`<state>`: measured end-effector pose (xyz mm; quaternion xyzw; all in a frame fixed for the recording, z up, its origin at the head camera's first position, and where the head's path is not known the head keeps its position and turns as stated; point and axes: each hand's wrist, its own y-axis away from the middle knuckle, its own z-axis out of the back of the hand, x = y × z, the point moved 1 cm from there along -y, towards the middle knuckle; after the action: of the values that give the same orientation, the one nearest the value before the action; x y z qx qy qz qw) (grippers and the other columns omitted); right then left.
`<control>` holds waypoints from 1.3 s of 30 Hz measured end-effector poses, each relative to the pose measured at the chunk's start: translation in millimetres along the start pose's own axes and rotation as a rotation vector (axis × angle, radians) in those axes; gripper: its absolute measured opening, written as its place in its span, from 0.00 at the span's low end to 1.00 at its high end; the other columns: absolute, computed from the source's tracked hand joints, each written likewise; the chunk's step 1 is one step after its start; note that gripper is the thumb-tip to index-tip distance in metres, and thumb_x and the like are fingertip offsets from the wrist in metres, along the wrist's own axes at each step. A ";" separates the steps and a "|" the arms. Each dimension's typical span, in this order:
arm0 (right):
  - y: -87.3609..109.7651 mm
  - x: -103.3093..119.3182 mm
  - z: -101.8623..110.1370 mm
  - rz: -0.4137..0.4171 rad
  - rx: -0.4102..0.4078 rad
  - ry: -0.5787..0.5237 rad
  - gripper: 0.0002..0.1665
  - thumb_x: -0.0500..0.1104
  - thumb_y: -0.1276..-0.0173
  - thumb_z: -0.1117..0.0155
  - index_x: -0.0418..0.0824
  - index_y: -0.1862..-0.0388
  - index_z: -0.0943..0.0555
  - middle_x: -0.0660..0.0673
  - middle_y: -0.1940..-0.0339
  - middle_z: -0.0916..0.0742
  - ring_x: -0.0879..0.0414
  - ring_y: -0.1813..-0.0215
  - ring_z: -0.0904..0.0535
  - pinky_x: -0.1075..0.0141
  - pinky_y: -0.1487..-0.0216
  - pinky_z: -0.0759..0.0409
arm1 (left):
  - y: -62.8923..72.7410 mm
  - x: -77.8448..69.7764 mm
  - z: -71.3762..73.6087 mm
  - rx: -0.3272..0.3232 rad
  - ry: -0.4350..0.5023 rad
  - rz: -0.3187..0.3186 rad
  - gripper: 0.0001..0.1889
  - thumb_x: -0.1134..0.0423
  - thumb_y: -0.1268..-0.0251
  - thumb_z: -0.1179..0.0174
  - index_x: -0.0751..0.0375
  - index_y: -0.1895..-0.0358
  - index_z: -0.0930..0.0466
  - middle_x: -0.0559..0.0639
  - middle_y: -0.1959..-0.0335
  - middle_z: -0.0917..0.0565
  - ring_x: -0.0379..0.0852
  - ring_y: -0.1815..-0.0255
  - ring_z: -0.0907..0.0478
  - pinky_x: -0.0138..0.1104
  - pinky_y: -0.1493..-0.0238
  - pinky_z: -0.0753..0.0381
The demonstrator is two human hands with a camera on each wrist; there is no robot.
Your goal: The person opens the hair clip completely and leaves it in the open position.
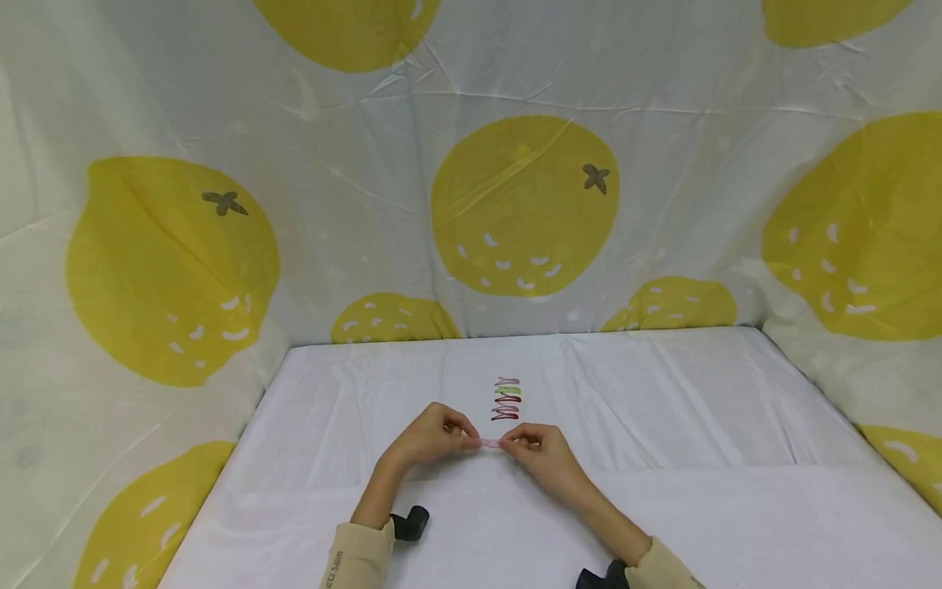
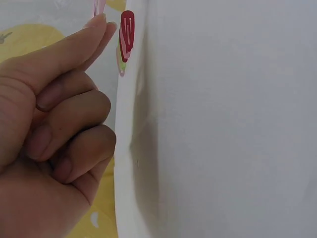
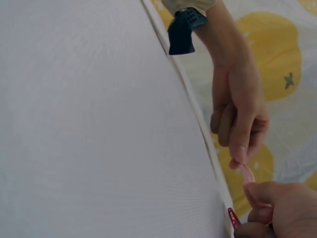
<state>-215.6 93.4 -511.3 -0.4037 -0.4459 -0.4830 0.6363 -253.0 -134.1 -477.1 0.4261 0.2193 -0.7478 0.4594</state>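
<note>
Between my two hands stretches a pale pink snap hair clip (image 1: 491, 443), held above the white tabletop. My left hand (image 1: 434, 438) pinches one end between thumb and forefinger, its other fingers curled toward the palm. The opposite end is pinched by the thumb and forefinger of my right hand (image 1: 546, 460). Just beyond the hands lies a column of several snap hair clips (image 1: 506, 399) in pink, green and dark red. The right wrist view shows the pink clip (image 3: 247, 173) spanning both sets of fingertips. A red clip (image 2: 128, 30) fronts the column in the left wrist view.
A white cloth (image 1: 684, 409) with creases covers the table. Lemon-patterned fabric (image 1: 353, 188) rises behind it and along both sides. Black camera mounts sit at the left wrist (image 1: 410, 523) and the right wrist (image 1: 605, 576).
</note>
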 end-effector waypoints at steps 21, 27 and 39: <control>5.6 4.7 0.0 0.142 -0.129 0.013 0.10 0.35 0.37 0.23 0.42 0.76 0.15 0.53 0.86 0.27 0.71 0.84 0.37 0.77 0.80 0.41 | -2.5 -13.2 -17.8 -0.200 -0.052 -0.123 0.03 0.71 0.46 0.25 0.62 0.75 0.08 0.46 0.84 0.19 0.31 0.84 0.38 0.26 0.80 0.40; 5.9 2.8 0.1 0.179 -0.154 0.013 0.11 0.33 0.39 0.23 0.41 0.78 0.15 0.52 0.87 0.26 0.71 0.84 0.37 0.77 0.81 0.41 | -2.8 -15.0 -20.1 -0.191 -0.063 -0.116 0.03 0.70 0.46 0.25 0.62 0.75 0.07 0.47 0.84 0.17 0.30 0.84 0.36 0.25 0.81 0.39; 3.0 -0.4 2.5 0.140 -0.179 0.039 0.04 0.39 0.40 0.20 0.43 0.72 0.09 0.51 0.85 0.24 0.68 0.82 0.34 0.76 0.78 0.38 | -4.4 -14.8 -15.9 -0.204 -0.056 -0.103 0.02 0.67 0.43 0.24 0.61 0.72 0.07 0.47 0.85 0.20 0.30 0.84 0.39 0.25 0.79 0.40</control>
<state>-213.2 96.5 -511.2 -0.4795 -0.3595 -0.4830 0.6385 -246.8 -113.1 -473.5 0.3442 0.3028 -0.7560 0.4673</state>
